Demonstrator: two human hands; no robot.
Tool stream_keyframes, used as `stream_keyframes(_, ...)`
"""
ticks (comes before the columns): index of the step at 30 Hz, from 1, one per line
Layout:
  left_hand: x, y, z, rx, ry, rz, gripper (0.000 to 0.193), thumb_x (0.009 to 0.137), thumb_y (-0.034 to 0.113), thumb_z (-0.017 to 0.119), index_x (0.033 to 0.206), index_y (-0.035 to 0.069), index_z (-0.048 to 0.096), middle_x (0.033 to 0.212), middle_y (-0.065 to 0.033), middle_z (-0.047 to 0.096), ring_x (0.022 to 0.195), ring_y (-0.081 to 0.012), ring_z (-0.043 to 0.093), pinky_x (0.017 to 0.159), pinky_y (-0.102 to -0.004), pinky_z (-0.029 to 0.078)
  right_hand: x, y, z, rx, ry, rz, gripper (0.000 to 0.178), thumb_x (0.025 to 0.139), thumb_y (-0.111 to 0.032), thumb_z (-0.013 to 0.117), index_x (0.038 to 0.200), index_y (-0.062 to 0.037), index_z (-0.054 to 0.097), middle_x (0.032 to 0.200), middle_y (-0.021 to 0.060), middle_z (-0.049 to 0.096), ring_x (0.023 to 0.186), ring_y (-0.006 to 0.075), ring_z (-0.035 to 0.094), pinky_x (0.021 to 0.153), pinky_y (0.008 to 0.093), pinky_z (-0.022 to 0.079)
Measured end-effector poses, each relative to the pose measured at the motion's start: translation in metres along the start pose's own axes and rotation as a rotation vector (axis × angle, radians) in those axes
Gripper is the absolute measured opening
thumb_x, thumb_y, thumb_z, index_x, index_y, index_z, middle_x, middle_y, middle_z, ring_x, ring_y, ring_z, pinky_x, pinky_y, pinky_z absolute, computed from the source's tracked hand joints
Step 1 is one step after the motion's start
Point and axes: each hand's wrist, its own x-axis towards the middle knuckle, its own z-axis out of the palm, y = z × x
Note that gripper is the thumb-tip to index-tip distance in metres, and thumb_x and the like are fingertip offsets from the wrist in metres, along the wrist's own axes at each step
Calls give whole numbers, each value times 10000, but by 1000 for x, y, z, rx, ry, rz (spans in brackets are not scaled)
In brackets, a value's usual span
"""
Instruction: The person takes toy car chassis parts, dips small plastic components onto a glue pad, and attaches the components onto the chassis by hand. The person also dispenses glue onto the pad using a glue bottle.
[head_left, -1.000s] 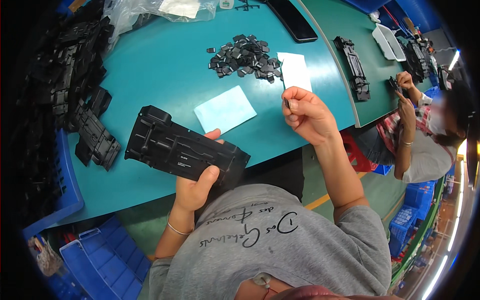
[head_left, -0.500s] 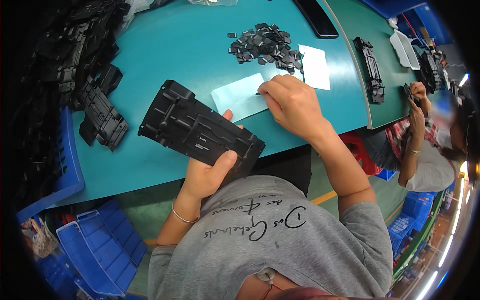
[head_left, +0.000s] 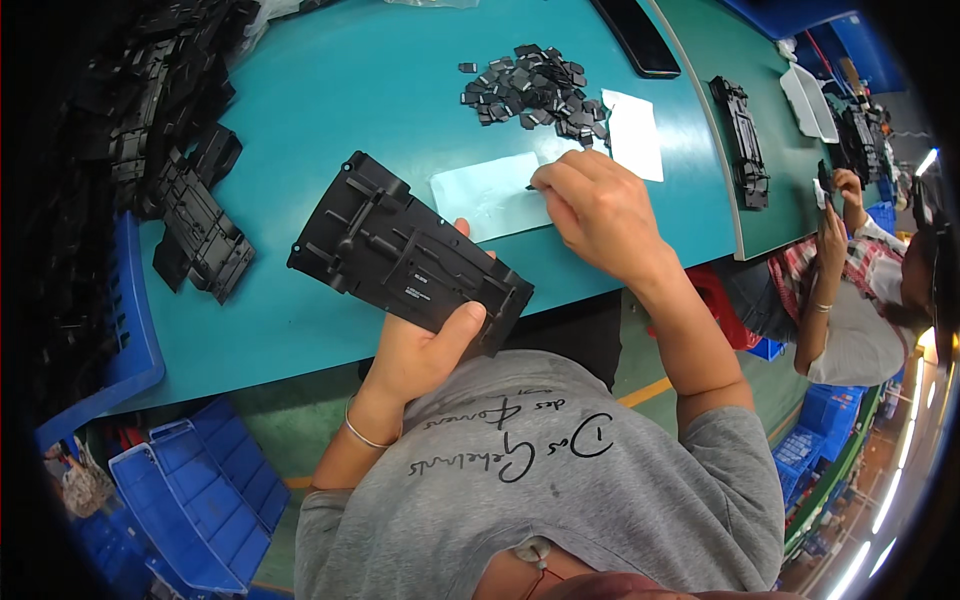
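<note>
My left hand (head_left: 425,350) is closed around the near end of a long black moulded plastic part (head_left: 385,245), thumb on top and fingertips showing past the far edge. Ribs, pegs and a small pale printed patch mark its upper face, which is held tilted above the table. To its right, my right hand (head_left: 605,210) pinches a small dark piece (head_left: 532,186), mostly covered by the fingertips. Beneath that pinch lies a pale blue rectangular sheet (head_left: 480,195). Beyond it is a loose pile of small black flat pieces (head_left: 535,95), with white paper (head_left: 634,135) alongside.
Similar black parts (head_left: 165,150) are heaped at the left, partly in a blue crate (head_left: 145,350). A black phone (head_left: 635,35) lies at the far edge. Another person (head_left: 850,300) works at the right-hand table near a white tray (head_left: 808,103). Blue bins (head_left: 200,490) stand below left.
The black plastic part has turned slightly and shifted a little right. My right hand has also moved slightly right, still pinching. The other person's hands have shifted, and something white shows there.
</note>
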Motion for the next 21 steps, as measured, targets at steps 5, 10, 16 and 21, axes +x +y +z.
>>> stream_keyframes(5, 1, 2, 2, 62, -4, 17, 426, 810, 22, 539, 1223, -51, 465, 1323, -206, 437, 1250, -251, 397, 1025, -385, 309, -3, 3, 1, 5, -50, -45, 145, 663, -6, 623, 797, -47, 586, 693, 67, 532, 688, 249, 553, 579, 371, 455)
stream_keyframes(10, 2, -2, 0, 100, -32, 40, 432, 818, 11, 529, 1237, -57, 448, 1350, -204, 409, 1224, -244, 427, 1015, -378, 325, -3, 5, -10, 79, 24, 29, 123, 702, 9, 612, 813, -40, 593, 725, 65, 578, 663, 228, 567, 580, 326, 465)
stream_keyframes(16, 2, 3, 5, -82, 34, 45, 446, 829, -12, 507, 1266, -45, 423, 1384, -196, 369, 1176, -216, 472, 965, -344, 384, -15, 12, -29, 992, 73, 598, 69, 819, -88, 620, 830, -25, 593, 777, 2, 605, 641, 43, 504, 565, 203, 421)
stream_keyframes(21, -1, 3, 4, -84, 70, 81, 390, 858, 39, 479, 1235, -55, 446, 1269, -188, 492, 1131, -211, 500, 949, -339, 396, -25, 16, -32, 1451, -47, 825, 98, 833, -118, 611, 885, -68, 544, 783, 41, 610, 632, 58, 527, 573, 179, 419)
